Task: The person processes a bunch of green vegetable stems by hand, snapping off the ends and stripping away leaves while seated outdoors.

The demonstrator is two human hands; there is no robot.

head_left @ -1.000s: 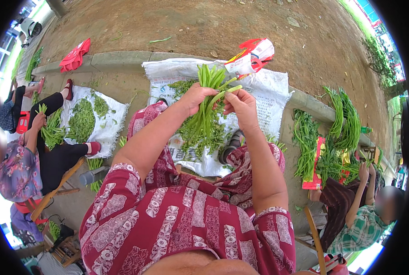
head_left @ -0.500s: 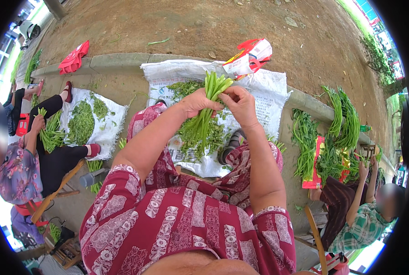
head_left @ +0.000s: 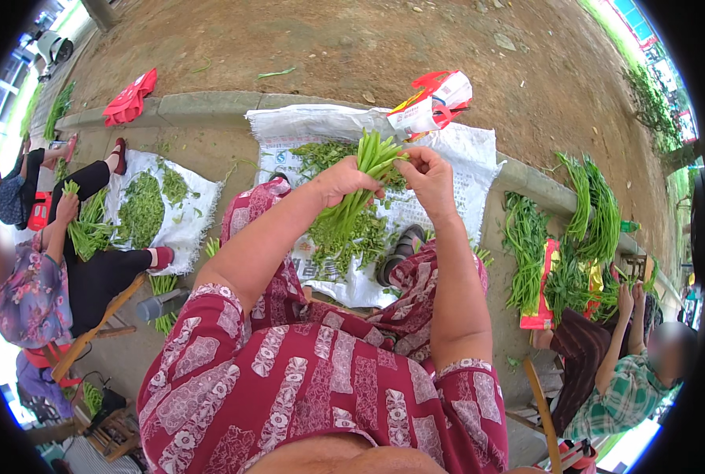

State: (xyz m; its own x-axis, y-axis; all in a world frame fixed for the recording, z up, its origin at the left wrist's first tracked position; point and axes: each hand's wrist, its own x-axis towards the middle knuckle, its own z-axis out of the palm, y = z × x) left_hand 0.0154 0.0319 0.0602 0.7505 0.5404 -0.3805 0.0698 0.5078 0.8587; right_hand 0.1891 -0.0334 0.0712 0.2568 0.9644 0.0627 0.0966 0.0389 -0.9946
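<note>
A thick bunch of green vegetable stems is wrapped in the fingers of my left hand, cut ends up and leaves hanging below. Just to its right, my right hand is closed in a pinch at the tip of a stem by the bunch's upper edge. Both hands are above a white woven sack spread on the ground. Plucked green leaves lie on the sack under the bunch, partly hidden by my left forearm and the stems.
A red and white bag rests at the sack's far edge by a concrete curb. To the right are heaps of long green stems and a seated person. At left another person sits by a white sheet with leaves.
My right hand has shifted slightly right, away from my left hand. The top of the bunch has spread a little and leans further right.
</note>
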